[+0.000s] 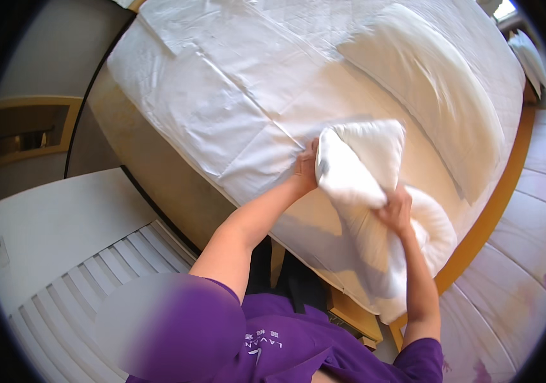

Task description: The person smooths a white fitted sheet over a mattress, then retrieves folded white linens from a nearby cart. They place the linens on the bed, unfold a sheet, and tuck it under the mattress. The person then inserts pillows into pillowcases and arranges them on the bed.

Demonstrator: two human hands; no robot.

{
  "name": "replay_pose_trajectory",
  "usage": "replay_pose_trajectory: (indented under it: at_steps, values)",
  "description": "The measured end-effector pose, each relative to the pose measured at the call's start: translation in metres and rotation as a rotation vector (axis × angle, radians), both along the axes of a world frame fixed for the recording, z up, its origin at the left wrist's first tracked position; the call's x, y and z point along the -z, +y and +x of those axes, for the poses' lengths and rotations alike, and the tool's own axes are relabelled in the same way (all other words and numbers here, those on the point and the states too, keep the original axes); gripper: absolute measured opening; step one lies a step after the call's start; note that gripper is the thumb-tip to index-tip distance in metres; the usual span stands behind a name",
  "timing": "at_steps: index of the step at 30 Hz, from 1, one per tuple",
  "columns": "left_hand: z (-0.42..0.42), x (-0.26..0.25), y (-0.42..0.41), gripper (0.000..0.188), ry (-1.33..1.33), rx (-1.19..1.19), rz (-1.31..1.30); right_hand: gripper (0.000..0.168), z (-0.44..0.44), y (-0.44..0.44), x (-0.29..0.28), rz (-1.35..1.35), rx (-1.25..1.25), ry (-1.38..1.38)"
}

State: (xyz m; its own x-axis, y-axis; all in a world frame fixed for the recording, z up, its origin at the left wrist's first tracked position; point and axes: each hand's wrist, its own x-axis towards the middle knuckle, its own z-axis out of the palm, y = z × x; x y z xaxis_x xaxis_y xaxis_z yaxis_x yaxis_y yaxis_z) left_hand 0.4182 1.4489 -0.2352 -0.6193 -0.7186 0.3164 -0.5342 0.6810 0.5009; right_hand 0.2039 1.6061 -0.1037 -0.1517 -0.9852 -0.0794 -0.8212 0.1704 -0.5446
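Note:
A white pillow [366, 148], folded and bent along its length, is held between my two hands over the near part of the bed. My left hand [307, 163] grips its left edge, with part of the fingers hidden behind the fabric. My right hand [396, 210] clutches the pillow's middle from the right, the fingers sunk into the cloth. The lower part of the pillow [428, 225] bulges out to the right of my right wrist. Beneath it spreads a creased white bed sheet [249, 105]. A second white pillow [431, 91] lies flat at the upper right.
Along the right runs a wooden rail [491, 210] beside pale padded panels [507, 268] with pink flower marks. White slatted furniture [110, 268] stands at the lower left. A wooden nightstand [354, 313] sits close to my body, partly hidden by the bed's corner.

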Motion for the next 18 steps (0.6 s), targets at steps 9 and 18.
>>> replay_pose_trajectory:
  at_steps: [9,18]
  values:
    - [0.023,-0.115,-0.06,0.023,0.257,-0.161,0.757,0.036,0.03,-0.018,-0.015,0.117,0.116,0.118]
    - [-0.023,-0.193,-0.064,0.016,0.162,-0.318,0.112,0.031,0.151,-0.085,-0.036,-0.024,0.307,0.304]
